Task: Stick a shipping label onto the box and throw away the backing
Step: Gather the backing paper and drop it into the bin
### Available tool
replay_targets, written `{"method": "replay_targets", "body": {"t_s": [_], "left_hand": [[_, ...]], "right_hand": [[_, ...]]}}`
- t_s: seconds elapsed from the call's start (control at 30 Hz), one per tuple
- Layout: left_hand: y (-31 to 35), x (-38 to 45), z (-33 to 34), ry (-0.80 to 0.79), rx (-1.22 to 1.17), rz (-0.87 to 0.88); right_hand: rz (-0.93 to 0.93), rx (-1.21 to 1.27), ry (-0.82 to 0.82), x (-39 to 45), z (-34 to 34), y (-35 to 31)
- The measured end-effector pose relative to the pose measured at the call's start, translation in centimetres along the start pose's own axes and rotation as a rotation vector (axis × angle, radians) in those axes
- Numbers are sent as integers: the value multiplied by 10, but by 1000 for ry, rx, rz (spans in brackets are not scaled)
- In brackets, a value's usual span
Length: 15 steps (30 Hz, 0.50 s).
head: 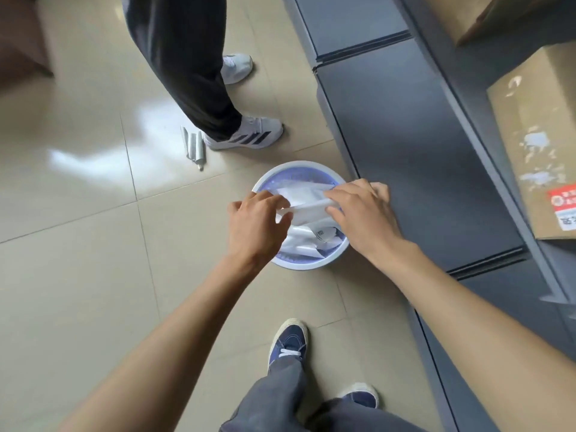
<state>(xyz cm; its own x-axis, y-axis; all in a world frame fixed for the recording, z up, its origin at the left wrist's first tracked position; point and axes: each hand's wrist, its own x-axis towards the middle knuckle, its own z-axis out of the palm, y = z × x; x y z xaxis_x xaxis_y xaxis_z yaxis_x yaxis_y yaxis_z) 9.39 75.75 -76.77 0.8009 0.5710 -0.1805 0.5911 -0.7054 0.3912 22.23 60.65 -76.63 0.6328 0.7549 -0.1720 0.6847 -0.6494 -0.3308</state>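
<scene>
Over a round white and blue bin [282, 265] on the floor, both my hands hold a white sheet of backing paper [307, 202]. My left hand [257, 224] pinches its left end, my right hand [363, 213] grips its right end, and the sheet is folded or creased between them. Several crumpled white sheets lie inside the bin below it. A cardboard box [542, 126] with a red and white label [565, 210] at its near corner rests on the dark counter at the right.
Another person stands just beyond the bin, in dark trousers and white shoes [246, 134]. Rolled white papers [195, 146] lie on the tiled floor by that shoe. A dark grey cabinet [414, 157] runs along the right. My own blue shoes [288, 341] are below.
</scene>
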Motion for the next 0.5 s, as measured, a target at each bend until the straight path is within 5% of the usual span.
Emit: {"method": "replay_targets", "body": {"t_s": [0.5], "left_hand": [[-40, 18, 78, -66, 44, -50]], "right_hand": [[-21, -142, -131, 16, 84, 21]]}}
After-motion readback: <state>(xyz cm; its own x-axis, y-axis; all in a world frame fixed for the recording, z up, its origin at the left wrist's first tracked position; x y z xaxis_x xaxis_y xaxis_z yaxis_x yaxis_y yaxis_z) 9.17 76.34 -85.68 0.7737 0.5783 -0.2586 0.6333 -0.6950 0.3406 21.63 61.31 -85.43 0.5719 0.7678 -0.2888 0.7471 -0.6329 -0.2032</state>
